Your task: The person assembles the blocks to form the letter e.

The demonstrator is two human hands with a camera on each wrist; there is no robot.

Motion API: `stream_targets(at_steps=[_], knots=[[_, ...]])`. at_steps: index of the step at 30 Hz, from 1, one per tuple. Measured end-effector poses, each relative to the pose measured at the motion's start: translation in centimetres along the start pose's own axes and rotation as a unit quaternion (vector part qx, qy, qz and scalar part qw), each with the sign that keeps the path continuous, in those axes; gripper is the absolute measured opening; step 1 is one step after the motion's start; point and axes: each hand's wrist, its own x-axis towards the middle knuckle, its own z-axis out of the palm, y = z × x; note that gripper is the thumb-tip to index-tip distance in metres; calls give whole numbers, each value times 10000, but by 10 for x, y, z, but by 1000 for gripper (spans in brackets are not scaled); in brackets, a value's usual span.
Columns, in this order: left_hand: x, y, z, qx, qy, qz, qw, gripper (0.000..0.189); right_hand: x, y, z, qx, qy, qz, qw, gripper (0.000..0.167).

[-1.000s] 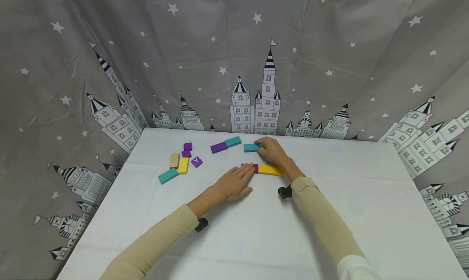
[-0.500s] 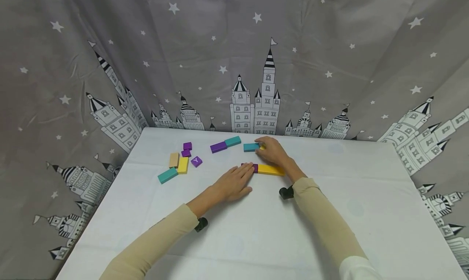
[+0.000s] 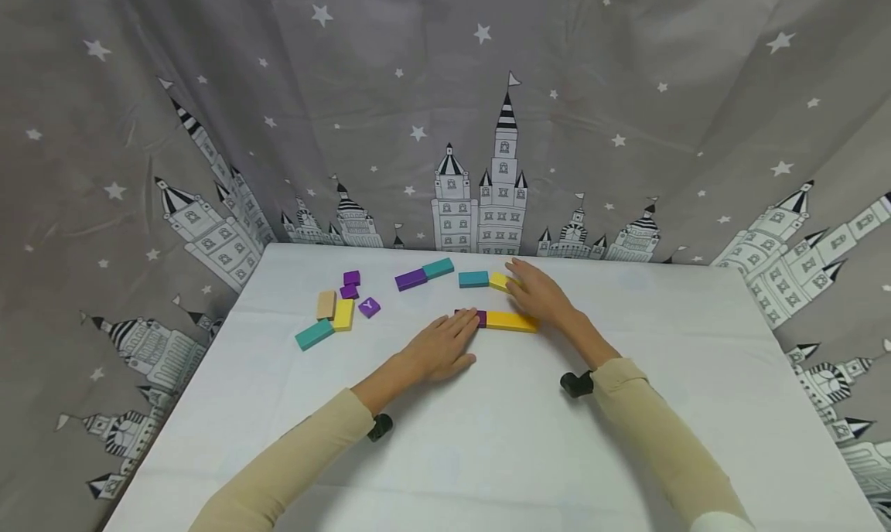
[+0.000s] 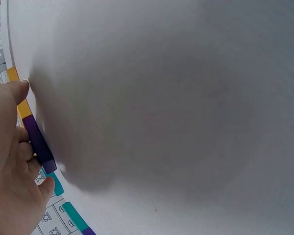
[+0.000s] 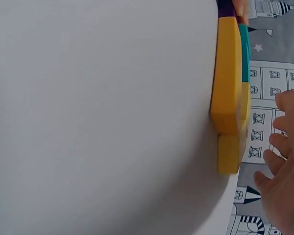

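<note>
My left hand (image 3: 440, 349) lies with straight fingers over a purple block (image 3: 482, 318), hiding most of its top. In the left wrist view that purple block (image 4: 36, 139) runs end to end with an orange-yellow block (image 4: 24, 108). The orange-yellow block (image 3: 512, 322) extends right from it in the head view. Behind this row, a teal block (image 3: 473, 279) and a yellow block (image 3: 498, 281) lie end to end. My right hand (image 3: 541, 294) is at the yellow block's right end, fingers loosely spread and overlapping it in this view. In the right wrist view, the right hand (image 5: 288, 169) holds nothing.
Back left of the hands, a purple block (image 3: 411, 279) meets a teal block (image 3: 438, 267). Further left lie a tan block (image 3: 326, 305), a yellow block (image 3: 343, 315), a teal block (image 3: 315, 335) and small purple tiles (image 3: 370, 307). A grey castle-print curtain (image 3: 390, 130) hangs behind the white table (image 3: 452, 455).
My right hand has let go of the back yellow block and moved slightly right, its fingers spreading. The left hand has stayed on the purple block. The head view has shifted slightly.
</note>
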Motion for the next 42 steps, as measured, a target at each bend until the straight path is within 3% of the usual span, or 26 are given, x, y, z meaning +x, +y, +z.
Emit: stream_targets(at_steps=[7,17,23,42], knots=[[2,-2,4,26,33,0,10000,73,-29,13,-3,-276,-84,-31,9996,55],[2,-2,7,46,68,0,10000,72,-62,22,6,-1262,-103,-338,9914,55],[1,-2,6,13,23,-33,10000,72,-69,23,10,-1591,-235,-282,9866,57],[1,-1,3,-61,-22,-39,10000,72,-76,31,14,-1520,-117,-370,9876,55]])
